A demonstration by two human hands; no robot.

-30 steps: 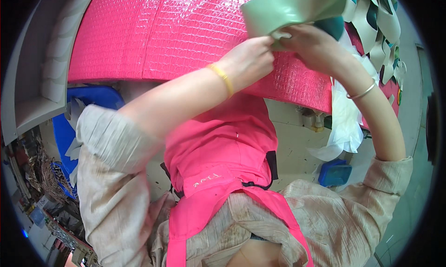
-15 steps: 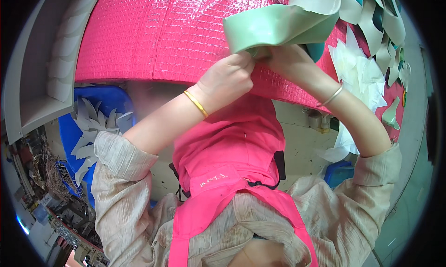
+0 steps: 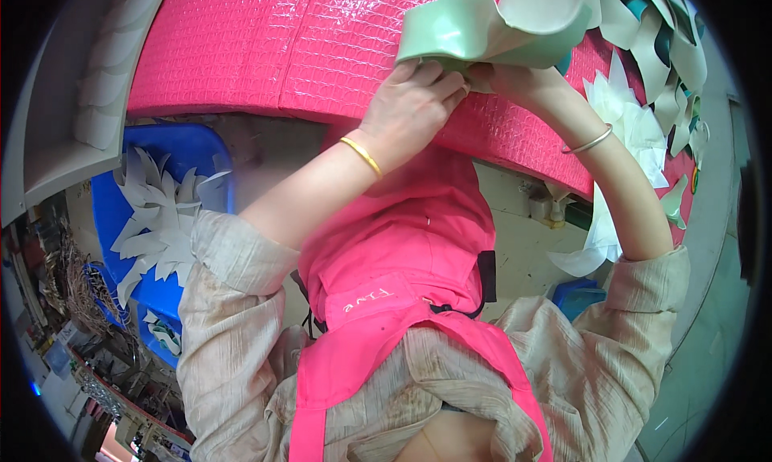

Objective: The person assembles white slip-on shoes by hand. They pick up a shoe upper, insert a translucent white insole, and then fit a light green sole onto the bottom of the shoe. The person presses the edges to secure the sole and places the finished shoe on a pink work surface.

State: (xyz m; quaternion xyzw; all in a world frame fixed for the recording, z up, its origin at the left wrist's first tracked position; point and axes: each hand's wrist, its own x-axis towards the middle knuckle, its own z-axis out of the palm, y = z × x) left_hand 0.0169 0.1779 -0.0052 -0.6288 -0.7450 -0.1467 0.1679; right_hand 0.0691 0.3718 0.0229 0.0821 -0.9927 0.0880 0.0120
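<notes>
A large cup-shaped piece of curved petal-like sheets (image 3: 454,29), glossy pale green outside and whitish inside, is held up over the table. My left hand (image 3: 416,100), with a gold bangle at its wrist, is closed with bent fingers at the piece's underside. Beside it, my right hand (image 3: 508,82) grips the same underside from the right, its fingers partly hidden beneath the green sheet. The spot where both hands meet is too small and covered to make out fully. A silver bangle circles my right wrist.
Pink textured, shiny wrapping covers the table (image 3: 241,52). Pale petal pieces hang or lie in a cluster (image 3: 650,44) at far right, above thin white sheets (image 3: 623,128). At left, a blue bin (image 3: 213,148) holds white leaf-shaped cutouts (image 3: 161,221) beside a grey shelf (image 3: 60,176).
The green piece has shifted slightly right and tilted. My left hand has moved right and turned, its back now showing more, with fingers against the underside. The view has shifted a little.
</notes>
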